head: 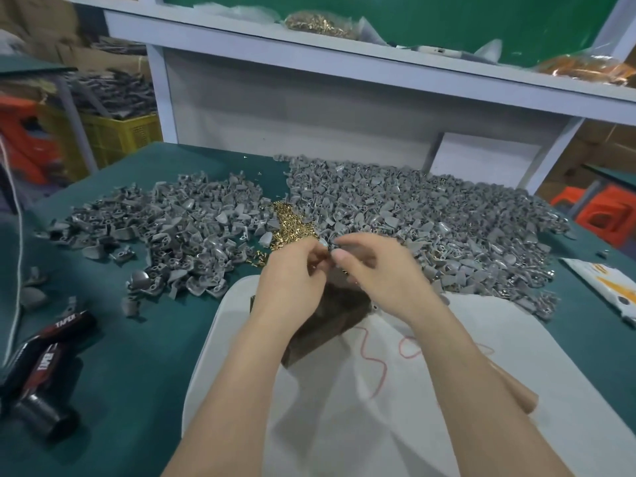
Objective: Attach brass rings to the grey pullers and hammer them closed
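Fingers (339,257) pinch grey puller (323,243) — brass rings (287,223) just beyond.

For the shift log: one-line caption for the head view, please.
Left hand and right hand pinch a grey wedge-shaped puller over a dark wooden block, beside the brass ring pile.

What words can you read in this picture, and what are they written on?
"TAPER": white letters on the black tool at the left of the table.
"TAPER": a second time, lower down on the same tool, on a red and black label.
White packet with orange print at the right edge: too blurred to read.
Nothing else here carries words I can read.
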Motion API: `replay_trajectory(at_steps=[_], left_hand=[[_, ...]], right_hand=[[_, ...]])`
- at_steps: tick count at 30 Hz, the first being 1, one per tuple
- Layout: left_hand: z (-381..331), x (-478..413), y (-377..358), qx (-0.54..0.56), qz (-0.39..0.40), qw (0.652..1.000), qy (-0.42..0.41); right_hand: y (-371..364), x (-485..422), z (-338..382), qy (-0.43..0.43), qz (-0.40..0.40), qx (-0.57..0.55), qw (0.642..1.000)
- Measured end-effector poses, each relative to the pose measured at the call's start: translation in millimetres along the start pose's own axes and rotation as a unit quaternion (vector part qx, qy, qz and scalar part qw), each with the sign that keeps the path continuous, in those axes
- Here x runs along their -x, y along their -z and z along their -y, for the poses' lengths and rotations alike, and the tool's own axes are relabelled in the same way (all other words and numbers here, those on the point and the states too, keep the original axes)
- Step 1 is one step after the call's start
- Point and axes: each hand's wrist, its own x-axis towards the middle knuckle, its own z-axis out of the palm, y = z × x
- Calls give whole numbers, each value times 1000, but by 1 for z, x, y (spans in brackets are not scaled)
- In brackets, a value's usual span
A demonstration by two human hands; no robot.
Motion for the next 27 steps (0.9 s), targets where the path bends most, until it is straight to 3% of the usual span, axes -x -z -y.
replay_trajectory(at_steps=[2,5,7,10,12,15,18,23,27], left_hand=[[1,-1,0,32,-34,999,5],[3,-6,6,131,-132,981,56],[5,-9,14,228,-217,944,104],[12,-11,27,401,-320,836,192],[18,-13,32,474,-355,770,236],[24,-16,33,507,-395,722,257],[25,-16,33,512,-410,710,256],[25,-17,32,513,-398,712,267],[21,-15,29,487,-333,761,269]], right_hand=[[-7,-15,7,-3,-9,-49,999],[4,-49,6,-58,-178,-93,978],[14,-72,3,-116,-217,-20,969],[-2,-90,6,-148,-95,152,973],[-28,-91,19,-46,-22,153,987],[-72,-88,40,59,109,146,982],[-108,-93,47,65,162,209,962],[-127,-100,45,54,120,285,949],[-104,-101,43,12,59,121,991]])
